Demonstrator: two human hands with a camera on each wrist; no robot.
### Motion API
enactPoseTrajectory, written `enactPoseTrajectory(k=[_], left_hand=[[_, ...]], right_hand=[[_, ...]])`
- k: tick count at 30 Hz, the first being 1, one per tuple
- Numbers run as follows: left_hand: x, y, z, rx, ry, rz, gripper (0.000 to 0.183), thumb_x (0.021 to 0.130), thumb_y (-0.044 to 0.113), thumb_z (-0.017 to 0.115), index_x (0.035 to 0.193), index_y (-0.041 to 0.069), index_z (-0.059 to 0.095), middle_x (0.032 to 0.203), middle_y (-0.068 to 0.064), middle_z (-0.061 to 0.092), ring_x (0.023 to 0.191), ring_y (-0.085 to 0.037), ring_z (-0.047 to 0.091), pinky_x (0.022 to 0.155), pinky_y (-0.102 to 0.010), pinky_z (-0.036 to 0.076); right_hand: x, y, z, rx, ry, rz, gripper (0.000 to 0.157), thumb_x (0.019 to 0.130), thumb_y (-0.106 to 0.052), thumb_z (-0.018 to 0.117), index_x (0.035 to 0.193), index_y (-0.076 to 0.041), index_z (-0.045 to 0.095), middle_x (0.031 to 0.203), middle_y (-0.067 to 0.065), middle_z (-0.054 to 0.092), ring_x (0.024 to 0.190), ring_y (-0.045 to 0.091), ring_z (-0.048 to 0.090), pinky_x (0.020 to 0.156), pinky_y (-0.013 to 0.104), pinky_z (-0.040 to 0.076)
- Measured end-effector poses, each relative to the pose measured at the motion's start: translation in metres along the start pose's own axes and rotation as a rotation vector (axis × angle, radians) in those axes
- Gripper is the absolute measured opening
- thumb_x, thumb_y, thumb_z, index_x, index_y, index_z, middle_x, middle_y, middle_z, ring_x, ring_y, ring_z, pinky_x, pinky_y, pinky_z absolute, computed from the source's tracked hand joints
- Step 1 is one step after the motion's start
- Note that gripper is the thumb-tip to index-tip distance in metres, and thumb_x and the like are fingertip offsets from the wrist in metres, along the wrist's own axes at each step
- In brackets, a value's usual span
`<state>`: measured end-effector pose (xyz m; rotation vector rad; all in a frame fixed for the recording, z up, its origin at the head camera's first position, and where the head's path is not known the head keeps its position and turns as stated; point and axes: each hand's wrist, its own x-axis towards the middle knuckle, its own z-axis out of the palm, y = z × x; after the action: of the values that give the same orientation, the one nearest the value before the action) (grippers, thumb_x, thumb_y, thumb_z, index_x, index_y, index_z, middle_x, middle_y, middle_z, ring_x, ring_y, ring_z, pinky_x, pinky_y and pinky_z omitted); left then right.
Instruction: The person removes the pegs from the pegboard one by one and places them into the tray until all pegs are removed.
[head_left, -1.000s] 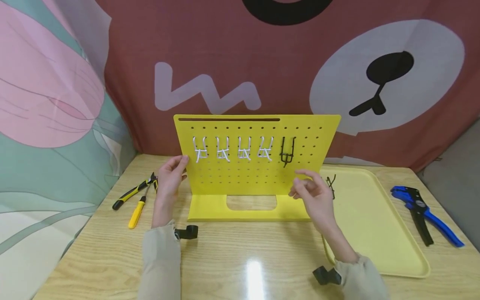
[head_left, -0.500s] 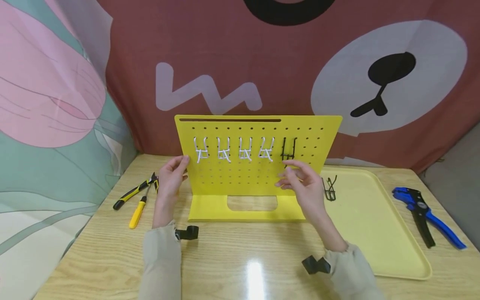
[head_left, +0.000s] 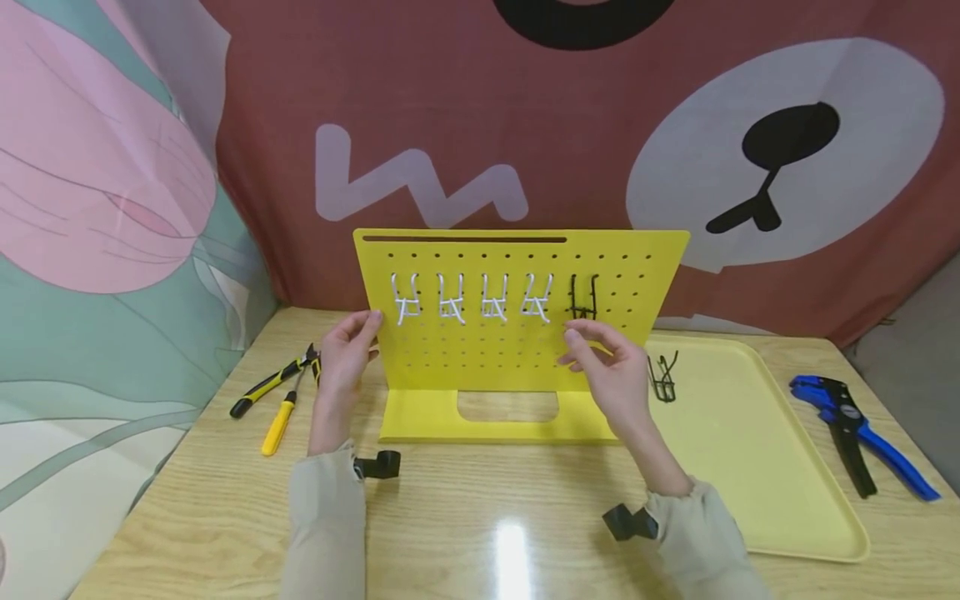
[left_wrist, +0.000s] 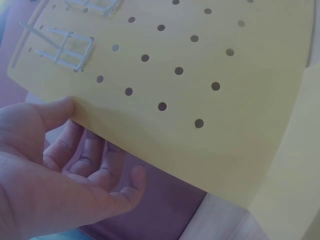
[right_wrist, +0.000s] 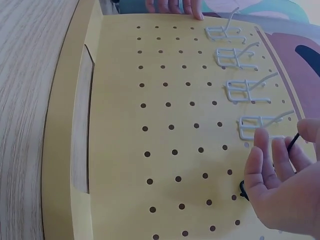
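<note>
A yellow pegboard (head_left: 480,358) stands upright on its bent base. My left hand (head_left: 341,367) grips its left edge, the thumb on the front face and the fingers behind, as the left wrist view shows. Several white wire hooks (head_left: 451,307) hang in a row near the top. To their right, a black wire hook (head_left: 582,310) is against the board. My right hand (head_left: 617,379) pinches its protruding prong between thumb and fingers; in the right wrist view the dark prong (right_wrist: 294,141) shows at the fingertips. The hand hides the hook's lower part.
On the right, a pale yellow tray (head_left: 742,467) holds another black wire hook (head_left: 663,390), partly behind my right hand. Blue-and-black wire strippers (head_left: 847,421) lie beyond the tray. Left of the board lie yellow-and-black pliers (head_left: 272,385) and a yellow-handled screwdriver (head_left: 277,427).
My right hand has moved left and up to the black hook on the board and now pinches its prong. More of the hook in the tray shows. My left hand keeps its grip.
</note>
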<state>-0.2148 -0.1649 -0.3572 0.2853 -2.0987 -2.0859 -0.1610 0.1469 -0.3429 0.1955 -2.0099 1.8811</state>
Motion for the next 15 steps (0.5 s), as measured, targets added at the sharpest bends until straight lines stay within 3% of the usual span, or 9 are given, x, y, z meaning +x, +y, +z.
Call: enactPoseTrajectory(k=[8,15], left_hand=[[0.0003,0.0003,-0.0001,-0.005,-0.002,-0.010,0.036,0.096,0.032,0.059,0.117,0.003,0.061,0.093,0.008,0.059,0.087,-0.009,0.055,0.088,-0.038,0.044],[-0.0001,0.0004,0.0001,0.004,-0.007,-0.009,0.037,0.096,0.033,0.059,0.117,0.002,0.060,0.094,0.007,0.058,0.088,-0.010,0.054,0.087,-0.037,0.044]], right_hand=[[0.0011,-0.0026,-0.0011,-0.067,-0.003,0.003,0.019,0.090,-0.010,0.068,0.105,0.002,0.069,0.094,0.010,0.071,0.070,0.015,0.067,0.066,0.025,0.053],[0.0025,-0.0035,-0.0042,-0.109,-0.014,0.013,0.021,0.091,-0.015,0.068,0.105,0.001,0.070,0.082,-0.011,0.071,0.071,0.010,0.066,0.068,0.028,0.054]])
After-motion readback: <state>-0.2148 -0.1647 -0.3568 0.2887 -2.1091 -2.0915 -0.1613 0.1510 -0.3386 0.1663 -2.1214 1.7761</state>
